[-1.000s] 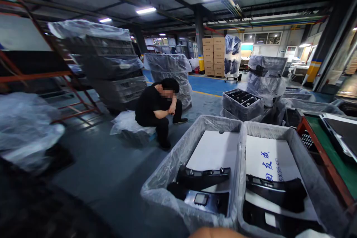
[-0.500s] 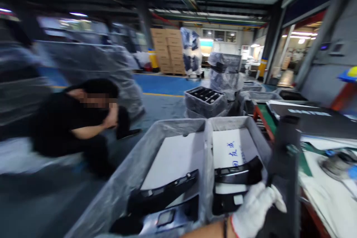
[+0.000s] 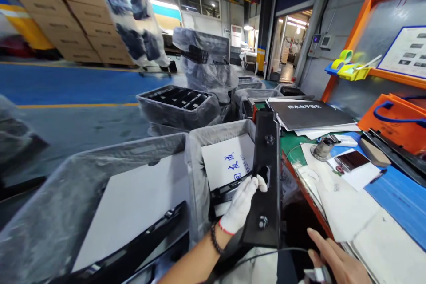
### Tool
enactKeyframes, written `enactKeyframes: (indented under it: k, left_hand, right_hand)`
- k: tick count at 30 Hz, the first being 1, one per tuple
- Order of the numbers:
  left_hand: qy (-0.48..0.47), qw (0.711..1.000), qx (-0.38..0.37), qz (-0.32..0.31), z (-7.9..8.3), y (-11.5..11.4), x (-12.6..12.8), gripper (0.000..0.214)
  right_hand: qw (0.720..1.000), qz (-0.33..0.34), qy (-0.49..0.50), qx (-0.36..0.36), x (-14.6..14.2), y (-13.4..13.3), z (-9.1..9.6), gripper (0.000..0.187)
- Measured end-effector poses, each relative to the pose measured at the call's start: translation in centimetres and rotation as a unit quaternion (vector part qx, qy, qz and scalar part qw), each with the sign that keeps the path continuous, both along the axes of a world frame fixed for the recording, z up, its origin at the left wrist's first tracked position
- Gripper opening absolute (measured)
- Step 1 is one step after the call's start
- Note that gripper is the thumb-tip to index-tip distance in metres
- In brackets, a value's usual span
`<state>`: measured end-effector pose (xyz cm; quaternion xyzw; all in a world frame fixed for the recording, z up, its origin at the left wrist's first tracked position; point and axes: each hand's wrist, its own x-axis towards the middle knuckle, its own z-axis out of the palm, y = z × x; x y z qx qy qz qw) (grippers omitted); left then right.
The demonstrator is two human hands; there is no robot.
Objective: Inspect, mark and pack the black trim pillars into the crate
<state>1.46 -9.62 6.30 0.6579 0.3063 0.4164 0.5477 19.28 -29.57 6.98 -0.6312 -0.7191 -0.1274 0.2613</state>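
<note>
My left hand (image 3: 242,200), in a white glove with a red cuff, grips a long black plastic panel (image 3: 266,153) by its left edge, near a cut-out. The panel stands lengthwise between the right bin and the workbench, with round metallic-looking fittings on its face. At the lower right is my bare right hand (image 3: 339,259), index finger stretched forward. A small grey metallic piece (image 3: 317,274) sits at its palm, partly cut off by the frame; its kind cannot be made out. A thin dark cable (image 3: 289,249) runs near it.
Two plastic-lined bins (image 3: 190,173) with white sheets and black parts stand at left. The workbench (image 3: 294,153) at right bears a phone (image 3: 353,159), a metal pot (image 3: 322,148) and papers. Ahead stands a bin of black parts (image 3: 178,102).
The view has swung right, and the seated person has left the frame. My left hand still holds the black panel, now nearer the middle. My right hand has come into view.
</note>
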Motion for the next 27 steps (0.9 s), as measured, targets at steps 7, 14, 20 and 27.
enactKeyframes:
  k: [7,14,20,27]
  left_hand:
    - [-0.025,0.994,-0.043,0.101,-2.1,3.9,2.2,0.041]
    - [-0.006,0.992,-0.037,0.123,-2.1,5.6,2.8,0.040]
    - [0.002,0.992,-0.039,0.117,-1.8,5.7,3.0,0.043]
    - [0.009,0.996,-0.007,0.087,-2.3,6.8,2.1,0.043]
  right_hand:
    - [0.994,0.062,0.056,-0.077,1.5,-0.6,4.3,0.038]
    - [0.993,0.055,0.054,-0.091,3.0,0.0,2.6,0.035]
    - [0.991,0.049,0.059,-0.105,4.1,0.2,0.7,0.039]
    - [0.994,0.017,-0.033,-0.102,8.7,0.6,0.1,0.042]
